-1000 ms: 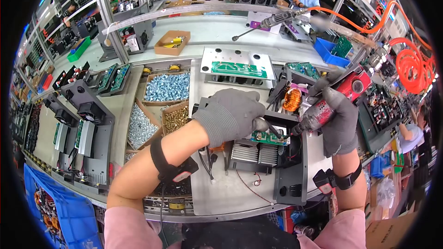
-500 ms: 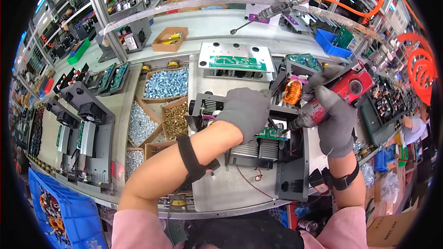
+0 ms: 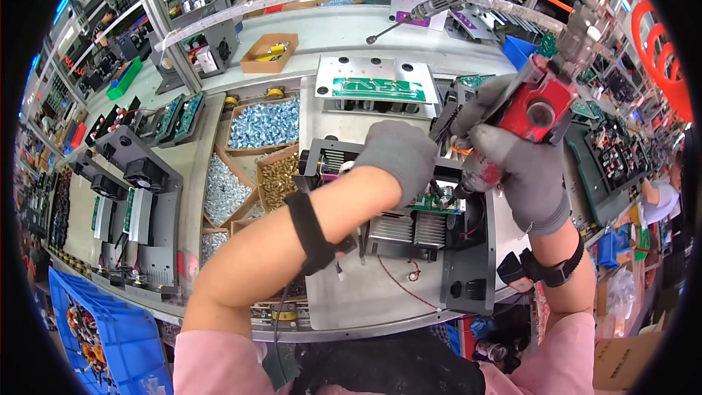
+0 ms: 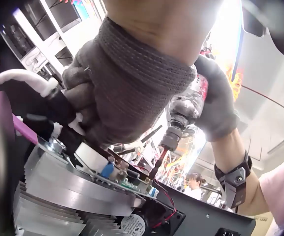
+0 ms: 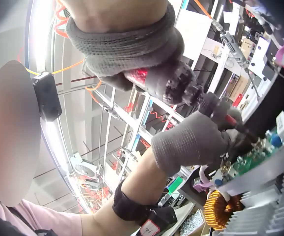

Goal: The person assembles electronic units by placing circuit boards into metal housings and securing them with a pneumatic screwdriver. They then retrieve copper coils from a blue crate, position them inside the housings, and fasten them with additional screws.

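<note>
My gloved right hand (image 3: 523, 168) grips a red air screwdriver (image 3: 540, 106), tilted with its nose down to the left. In the left wrist view its bit (image 4: 160, 160) reaches down at the edge of a small green circuit board (image 4: 127, 184). The board sits above silver heatsink fins (image 3: 406, 230) in a dark metal chassis (image 3: 468, 278). Close beside the bit, my gloved left hand (image 3: 401, 161) has its fingers curled on a black cable (image 4: 58, 105) over the board. The left fingertips are mostly hidden. A copper-wound coil (image 5: 218, 209) stands nearby.
Cardboard bins of blue-silver screws (image 3: 265, 123) and brass screws (image 3: 278, 181) lie left of the chassis. Behind it stands a metal plate with a green board (image 3: 376, 88). Another hanging driver (image 3: 431, 7) crosses the rear. A coiled orange hose (image 3: 658, 66) hangs right. More chassis (image 3: 139, 212) stand left.
The left hand has moved right, over the board, uncovering the chassis's left side. The right hand has tipped the screwdriver more upright, its rear end shifting left and up.
</note>
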